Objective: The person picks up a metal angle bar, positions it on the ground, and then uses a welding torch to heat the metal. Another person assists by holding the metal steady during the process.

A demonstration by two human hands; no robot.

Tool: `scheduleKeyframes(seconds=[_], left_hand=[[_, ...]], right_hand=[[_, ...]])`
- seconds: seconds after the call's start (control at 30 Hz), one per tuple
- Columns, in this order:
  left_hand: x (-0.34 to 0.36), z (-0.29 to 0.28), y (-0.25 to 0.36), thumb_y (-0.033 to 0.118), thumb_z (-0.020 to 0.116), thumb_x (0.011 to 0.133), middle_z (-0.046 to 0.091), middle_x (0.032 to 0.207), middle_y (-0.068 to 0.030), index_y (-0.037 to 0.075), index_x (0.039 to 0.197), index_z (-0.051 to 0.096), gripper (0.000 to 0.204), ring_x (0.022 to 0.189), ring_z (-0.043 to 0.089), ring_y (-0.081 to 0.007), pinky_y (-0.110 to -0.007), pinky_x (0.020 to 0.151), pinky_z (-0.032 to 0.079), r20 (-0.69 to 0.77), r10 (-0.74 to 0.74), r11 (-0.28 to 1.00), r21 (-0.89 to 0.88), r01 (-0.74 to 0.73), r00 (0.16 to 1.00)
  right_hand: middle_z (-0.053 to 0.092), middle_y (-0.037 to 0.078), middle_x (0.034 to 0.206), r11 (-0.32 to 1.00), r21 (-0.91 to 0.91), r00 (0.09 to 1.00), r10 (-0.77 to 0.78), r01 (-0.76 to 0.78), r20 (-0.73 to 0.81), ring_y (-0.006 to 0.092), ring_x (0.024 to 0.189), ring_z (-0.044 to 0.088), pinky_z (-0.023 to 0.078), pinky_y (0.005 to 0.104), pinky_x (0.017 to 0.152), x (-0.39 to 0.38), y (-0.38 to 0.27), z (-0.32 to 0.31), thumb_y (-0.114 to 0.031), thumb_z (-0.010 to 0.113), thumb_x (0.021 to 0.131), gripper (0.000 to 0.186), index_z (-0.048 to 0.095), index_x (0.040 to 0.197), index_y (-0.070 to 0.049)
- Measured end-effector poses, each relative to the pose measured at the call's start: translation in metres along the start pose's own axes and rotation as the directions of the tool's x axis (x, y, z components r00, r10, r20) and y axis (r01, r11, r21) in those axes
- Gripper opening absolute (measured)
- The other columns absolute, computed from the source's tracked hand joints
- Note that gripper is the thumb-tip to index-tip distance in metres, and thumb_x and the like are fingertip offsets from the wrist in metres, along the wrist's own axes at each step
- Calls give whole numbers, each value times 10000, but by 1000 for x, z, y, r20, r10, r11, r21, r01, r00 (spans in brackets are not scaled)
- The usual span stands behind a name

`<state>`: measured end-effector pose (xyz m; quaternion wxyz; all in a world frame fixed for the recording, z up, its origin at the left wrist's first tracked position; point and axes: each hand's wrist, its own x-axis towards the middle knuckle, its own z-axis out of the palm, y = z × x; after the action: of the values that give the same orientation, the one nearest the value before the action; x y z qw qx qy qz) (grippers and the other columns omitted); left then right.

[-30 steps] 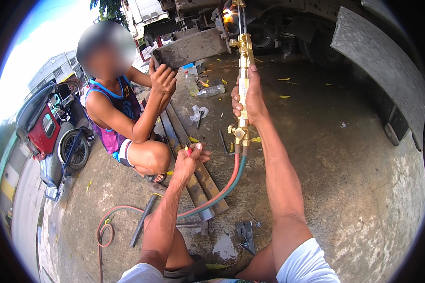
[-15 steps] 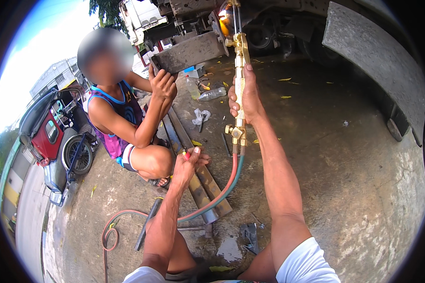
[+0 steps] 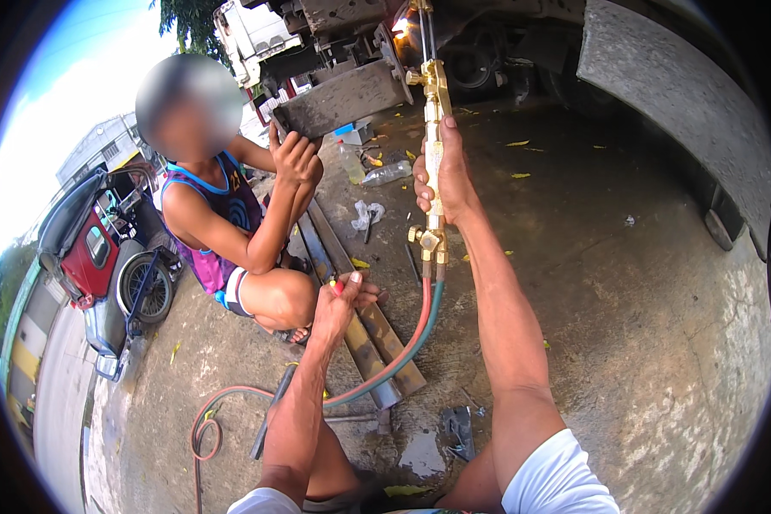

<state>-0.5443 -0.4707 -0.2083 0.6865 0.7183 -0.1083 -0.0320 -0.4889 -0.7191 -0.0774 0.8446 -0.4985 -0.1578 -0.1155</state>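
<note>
My right hand [image 3: 451, 176] is wrapped round the brass handle of a cutting torch [image 3: 435, 154], held upright with its tip near the underside of a truck. A red and a green hose [image 3: 413, 349] run from its lower end. Bright flame or glowing metal [image 3: 400, 30] shows beside the torch's upper tubes. My left hand [image 3: 344, 304] is closed on a small red thing with a yellow end, perhaps a lighter; most of it is hidden by the fingers. Another person [image 3: 218, 210] squats at the left, both hands at a dark steel beam [image 3: 343, 98] under the truck.
Long steel bars [image 3: 373, 338] lie on the concrete between us. A hammer [image 3: 351, 418], a dark bar [image 3: 274, 411] and coiled hose [image 3: 206, 437] are near my legs. Plastic bottles [image 3: 385, 173] lie farther off. A grey curved panel [image 3: 677, 111] hangs at upper right; a red tricycle [image 3: 103, 248] stands left.
The orange glow by the torch has become smaller and whiter. Both my hands keep their grips, and the other person stays squatting at the beam. The view has shifted slightly.
</note>
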Motion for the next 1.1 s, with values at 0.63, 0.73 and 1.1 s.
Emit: scheduleKeyframes(seconds=[0.63,0.73,1.1], left_hand=[[2,1,-3,347,520,1071,716,983,-128,-103,1285,575,501,841,685,-173,-297,793,530,-5,-2,1000,-11,2,1000],[2,1,-4,354,522,1069,715,983,-129,-101,1287,575,507,842,684,-173,-299,795,531,-3,-1,1000,-3,1,1000],[-1,-1,-1,353,516,1072,711,1003,-133,-95,1293,574,503,854,684,-177,-303,801,538,-4,-3,1000,1,3,1000]], right_hand=[[402,4,616,1000,19,1000,-4,4,21,71,359,374,381,243,309,2,1,-1,-863,358,879,753,409,992,-120],[402,5,615,1000,18,1000,-2,2,11,71,359,372,379,245,311,2,0,0,-859,355,883,751,408,991,-118],[409,6,608,1000,-3,1000,-25,25,-18,75,359,380,375,251,311,2,-4,1,-844,355,894,741,406,979,-110]])
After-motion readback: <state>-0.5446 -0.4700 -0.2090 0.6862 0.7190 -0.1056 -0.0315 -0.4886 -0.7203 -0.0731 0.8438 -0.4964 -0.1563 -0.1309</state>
